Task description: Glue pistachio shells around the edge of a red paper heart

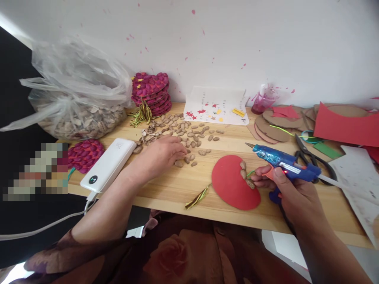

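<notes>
My right hand (296, 193) is wrapped round the handle of a blue hot glue gun (274, 156), with fingers at the orange trigger. Its metal nozzle points left over the table. Just below lies a red paper disc (226, 181), with several peanuts stuck in a short row (243, 173) along its right edge. A green-brown tassel (197, 198) trails from the disc's left side. My left hand (162, 154) reaches palm down among loose peanuts (196, 139); its fingers are stretched and slightly bent, and the thumb is hidden.
A white power bank (109, 163) with a cable lies left of my forearm, beside a purple peanut-covered disc (85, 154). Behind stand a tied plastic bag (79, 106) of peanuts and stacked purple discs (151, 90). Black scissors (304, 150), cardboard discs (272, 128) and red paper (346, 126) lie right.
</notes>
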The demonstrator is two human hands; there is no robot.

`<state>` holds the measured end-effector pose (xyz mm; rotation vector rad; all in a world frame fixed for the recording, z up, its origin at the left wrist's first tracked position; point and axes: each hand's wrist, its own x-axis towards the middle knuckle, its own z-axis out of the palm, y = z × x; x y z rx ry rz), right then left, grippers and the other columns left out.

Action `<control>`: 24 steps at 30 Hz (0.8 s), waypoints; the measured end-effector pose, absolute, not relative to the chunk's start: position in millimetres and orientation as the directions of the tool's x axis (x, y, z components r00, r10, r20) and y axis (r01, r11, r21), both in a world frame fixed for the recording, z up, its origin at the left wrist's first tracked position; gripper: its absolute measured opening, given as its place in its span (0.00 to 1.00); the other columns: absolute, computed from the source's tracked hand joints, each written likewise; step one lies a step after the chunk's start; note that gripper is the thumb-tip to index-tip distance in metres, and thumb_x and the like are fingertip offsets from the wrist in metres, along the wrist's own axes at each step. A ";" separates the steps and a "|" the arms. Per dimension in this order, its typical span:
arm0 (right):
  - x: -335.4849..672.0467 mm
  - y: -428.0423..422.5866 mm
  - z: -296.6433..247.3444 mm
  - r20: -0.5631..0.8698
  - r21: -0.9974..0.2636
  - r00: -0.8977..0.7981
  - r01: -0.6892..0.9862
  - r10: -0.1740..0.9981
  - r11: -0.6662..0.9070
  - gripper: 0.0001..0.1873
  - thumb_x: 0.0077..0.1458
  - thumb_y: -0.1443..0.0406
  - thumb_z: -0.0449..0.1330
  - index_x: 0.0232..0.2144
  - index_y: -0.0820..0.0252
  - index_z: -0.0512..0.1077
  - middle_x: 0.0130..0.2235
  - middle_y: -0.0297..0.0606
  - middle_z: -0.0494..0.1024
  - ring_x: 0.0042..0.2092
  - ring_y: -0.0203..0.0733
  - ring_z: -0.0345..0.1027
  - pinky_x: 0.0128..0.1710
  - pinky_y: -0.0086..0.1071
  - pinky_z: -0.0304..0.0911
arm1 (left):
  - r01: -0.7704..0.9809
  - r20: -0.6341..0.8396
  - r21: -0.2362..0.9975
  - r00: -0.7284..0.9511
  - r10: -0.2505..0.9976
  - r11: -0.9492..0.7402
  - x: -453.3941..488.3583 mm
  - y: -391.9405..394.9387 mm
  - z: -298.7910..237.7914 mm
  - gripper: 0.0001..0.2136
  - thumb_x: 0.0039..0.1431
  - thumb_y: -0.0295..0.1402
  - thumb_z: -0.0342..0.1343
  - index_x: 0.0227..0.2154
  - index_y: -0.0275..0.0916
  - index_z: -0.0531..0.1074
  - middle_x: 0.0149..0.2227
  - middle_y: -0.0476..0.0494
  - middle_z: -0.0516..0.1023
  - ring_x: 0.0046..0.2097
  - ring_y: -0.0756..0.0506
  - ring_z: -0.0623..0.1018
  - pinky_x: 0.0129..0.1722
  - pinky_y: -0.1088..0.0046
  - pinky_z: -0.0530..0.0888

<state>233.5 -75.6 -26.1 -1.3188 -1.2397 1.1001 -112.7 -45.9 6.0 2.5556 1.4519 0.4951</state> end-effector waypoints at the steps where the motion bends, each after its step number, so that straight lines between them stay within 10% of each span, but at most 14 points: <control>1: 233.0 -75.8 -25.4 0.013 -0.994 0.074 0.113 0.997 0.005 0.17 0.58 0.50 0.66 0.33 0.57 0.80 0.35 0.38 0.82 0.34 0.42 0.80 0.33 0.31 0.78 | 0.785 0.214 0.312 0.491 0.845 -0.535 -112.6 -45.9 4.3 0.12 0.67 0.26 0.51 0.37 0.39 0.80 0.37 0.43 0.79 0.42 0.44 0.77 0.44 0.66 0.73; 24: 230.0 -78.5 -22.5 0.011 -0.995 0.071 0.097 0.997 0.005 0.16 0.60 0.51 0.64 0.34 0.58 0.79 0.38 0.38 0.81 0.36 0.42 0.80 0.34 0.32 0.79 | 0.790 0.194 0.313 0.490 0.850 -0.527 -109.5 -44.3 4.8 0.11 0.69 0.34 0.54 0.35 0.39 0.80 0.36 0.43 0.80 0.41 0.43 0.78 0.45 0.65 0.73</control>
